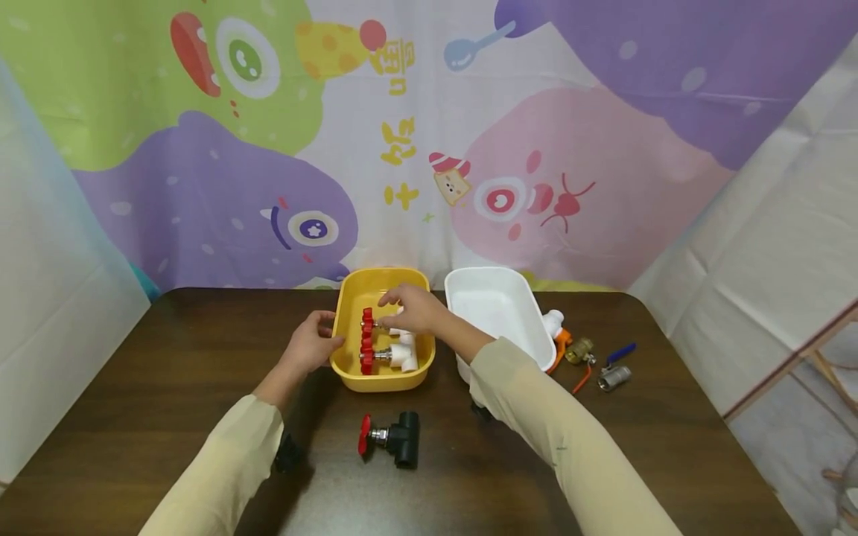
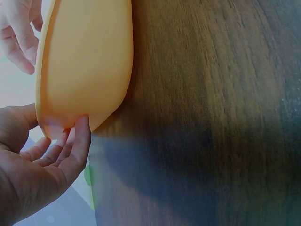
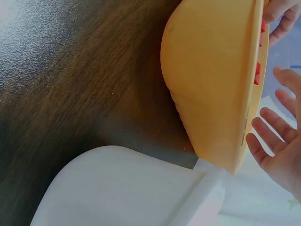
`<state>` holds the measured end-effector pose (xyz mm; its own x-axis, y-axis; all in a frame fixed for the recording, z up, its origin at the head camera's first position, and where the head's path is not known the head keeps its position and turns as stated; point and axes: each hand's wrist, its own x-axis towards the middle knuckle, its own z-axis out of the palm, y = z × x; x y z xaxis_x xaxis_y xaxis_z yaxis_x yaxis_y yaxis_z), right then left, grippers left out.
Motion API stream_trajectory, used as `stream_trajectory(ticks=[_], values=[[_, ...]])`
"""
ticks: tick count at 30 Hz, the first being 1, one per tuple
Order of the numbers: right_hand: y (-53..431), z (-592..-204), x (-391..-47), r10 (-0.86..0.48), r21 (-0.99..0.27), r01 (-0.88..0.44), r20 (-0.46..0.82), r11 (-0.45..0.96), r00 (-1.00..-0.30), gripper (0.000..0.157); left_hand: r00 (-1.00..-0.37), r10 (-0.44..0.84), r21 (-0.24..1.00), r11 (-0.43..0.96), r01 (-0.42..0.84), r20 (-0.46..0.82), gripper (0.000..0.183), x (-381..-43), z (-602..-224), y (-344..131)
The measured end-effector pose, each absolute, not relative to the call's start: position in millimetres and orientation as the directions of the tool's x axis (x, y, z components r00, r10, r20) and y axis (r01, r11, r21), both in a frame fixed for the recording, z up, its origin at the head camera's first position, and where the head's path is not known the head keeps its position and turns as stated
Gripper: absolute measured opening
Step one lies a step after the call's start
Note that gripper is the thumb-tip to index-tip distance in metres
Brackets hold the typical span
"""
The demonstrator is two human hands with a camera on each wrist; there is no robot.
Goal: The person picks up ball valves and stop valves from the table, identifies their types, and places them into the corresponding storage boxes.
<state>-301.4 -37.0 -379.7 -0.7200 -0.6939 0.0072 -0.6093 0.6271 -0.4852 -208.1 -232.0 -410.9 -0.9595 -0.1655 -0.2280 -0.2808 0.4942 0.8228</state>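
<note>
My left hand [image 1: 310, 345] holds the left side of a yellow plastic bin [image 1: 382, 383], its fingers against the outer wall and its thumb at the rim. In the bin lie white valves [image 1: 402, 356] with red handwheels [image 1: 366, 359], side by side. Above them hovers my right hand [image 1: 414, 307], fingers spread and partly covering the farther valve. In the right wrist view the right hand [image 3: 277, 136] shows loosely bent fingers with nothing between them. On the table in front of the bin lies a black valve [image 1: 404, 439] with a red handwheel.
To the right stands a white bin [image 1: 496, 313], partly behind my right forearm. Beside it lie a white valve [image 1: 553, 321] with an orange handle, a brass valve [image 1: 579, 351] and a silver valve [image 1: 614, 378] with a blue lever. A dark object [image 1: 288, 452] sits by my left sleeve.
</note>
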Motion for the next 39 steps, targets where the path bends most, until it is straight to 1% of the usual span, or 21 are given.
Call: stream_trajectory(ticks=[4, 11, 16, 28, 35, 39], values=[[-34.1, -379.1, -299.0, -0.688, -0.494, -0.606, 0.021, 0.623, -0.725, 0.043, -0.96, -0.164, 0.826, 0.489, -0.28, -0.228, 0.052, -208.2, -410.9, -232.0], [-25.8, -373.9, -292.0, -0.674, -0.546, -0.588, 0.056, 0.597, -0.737, 0.042, -0.958, -0.169, 0.823, 0.49, -0.286, -0.232, 0.052, -207.9, -409.1, -231.1], [-19.9, -370.0, -286.7, -0.657, -0.577, -0.574, 0.083, 0.582, -0.749, 0.039, -0.964, -0.158, 0.831, 0.489, -0.265, -0.214, 0.052, -208.1, -408.8, -230.1], [-11.5, -362.1, -272.8, -0.657, -0.621, -0.546, 0.066, 0.562, -0.751, 0.044, -0.963, -0.152, 0.832, 0.485, -0.27, -0.224, 0.052, -207.6, -408.4, -229.7], [-4.4, -359.2, -262.0, -0.675, -0.622, -0.566, 0.079, 0.542, -0.733, 0.042, -0.961, -0.153, 0.829, 0.487, -0.275, -0.23, 0.052, -207.4, -407.1, -229.5], [-1.8, -358.2, -256.3, -0.69, -0.638, -0.575, 0.091, 0.513, -0.718, 0.044, -0.962, -0.152, 0.829, 0.488, -0.273, -0.227, 0.051, -207.6, -407.9, -230.1]])
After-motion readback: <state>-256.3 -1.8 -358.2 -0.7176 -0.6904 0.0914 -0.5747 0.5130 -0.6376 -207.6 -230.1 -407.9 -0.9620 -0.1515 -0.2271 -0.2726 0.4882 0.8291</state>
